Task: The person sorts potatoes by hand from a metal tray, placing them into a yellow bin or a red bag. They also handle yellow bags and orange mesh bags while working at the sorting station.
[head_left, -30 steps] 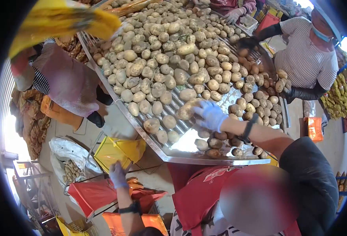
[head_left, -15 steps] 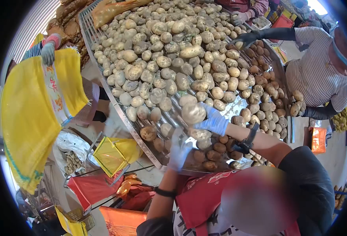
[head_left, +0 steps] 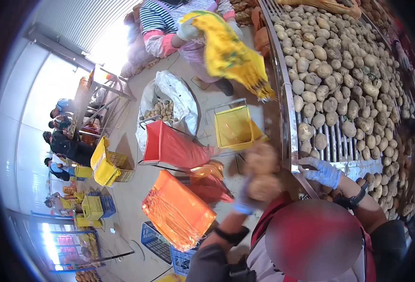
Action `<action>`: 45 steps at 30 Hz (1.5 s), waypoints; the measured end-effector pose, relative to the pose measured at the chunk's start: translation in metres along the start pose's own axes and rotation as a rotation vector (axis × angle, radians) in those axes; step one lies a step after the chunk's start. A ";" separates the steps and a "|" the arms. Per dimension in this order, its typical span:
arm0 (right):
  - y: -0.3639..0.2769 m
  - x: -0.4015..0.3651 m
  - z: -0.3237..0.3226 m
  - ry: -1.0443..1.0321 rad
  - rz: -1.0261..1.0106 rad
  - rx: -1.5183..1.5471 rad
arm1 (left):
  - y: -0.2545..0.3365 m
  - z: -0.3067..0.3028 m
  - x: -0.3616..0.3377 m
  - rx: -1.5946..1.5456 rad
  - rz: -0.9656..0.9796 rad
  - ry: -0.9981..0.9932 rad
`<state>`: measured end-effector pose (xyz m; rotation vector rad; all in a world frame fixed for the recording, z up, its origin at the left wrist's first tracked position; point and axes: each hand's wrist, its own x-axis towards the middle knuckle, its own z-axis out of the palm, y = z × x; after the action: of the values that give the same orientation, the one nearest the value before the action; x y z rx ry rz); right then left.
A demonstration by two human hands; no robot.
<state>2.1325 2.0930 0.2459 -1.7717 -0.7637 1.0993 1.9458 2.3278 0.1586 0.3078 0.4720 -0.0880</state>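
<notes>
My left hand [head_left: 246, 199], in a bluish glove, is off the table's left edge and smeared by motion. Two brown potatoes [head_left: 264, 188] are in its grip, one above the other. My right hand [head_left: 321, 171], in a pale blue glove, is at the near edge of the slatted metal sorting table [head_left: 358, 165]. Its fingers are spread and hold nothing. Loose potatoes [head_left: 324, 70] cover much of the table beyond it. Left of my left hand stand a yellow bag [head_left: 233, 123] on a frame and a red bag [head_left: 177, 146].
An orange bag [head_left: 179, 207] stands left of me, near blue crates [head_left: 155, 240]. Farther off, a white sack [head_left: 181, 96] holds small potatoes. Across the floor, a co-worker's gloved hand [head_left: 187, 29] holds a yellow mesh sack [head_left: 231, 51]. Several people are in the left background.
The view has turned left. My left hand has swung off the table with two potatoes. My right hand has left a large potato and come back to the near edge. The co-worker's yellow sack has bunched up.
</notes>
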 end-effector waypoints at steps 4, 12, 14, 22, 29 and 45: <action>0.050 0.016 0.001 0.016 -0.151 0.042 | 0.201 0.047 -0.047 1.747 1.562 0.764; 0.058 -0.021 0.000 0.179 0.138 -0.043 | 0.247 0.078 0.028 0.414 0.607 -0.098; 0.058 -0.045 -0.022 0.113 0.249 -0.181 | 0.155 0.072 0.068 0.805 0.453 0.223; 0.135 -0.036 -0.140 0.877 0.225 -1.007 | -0.044 0.185 0.173 1.287 0.114 -0.194; 0.112 -0.029 -0.159 0.693 0.217 -0.527 | -0.152 0.146 0.247 0.518 -0.296 -0.241; 0.128 -0.030 -0.220 0.636 0.242 -0.222 | -0.121 0.157 0.207 0.332 -0.274 -0.144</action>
<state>2.3255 1.9355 0.1864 -2.2759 -0.2902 0.5408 2.1794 2.1615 0.1631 0.5572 0.3525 -0.4556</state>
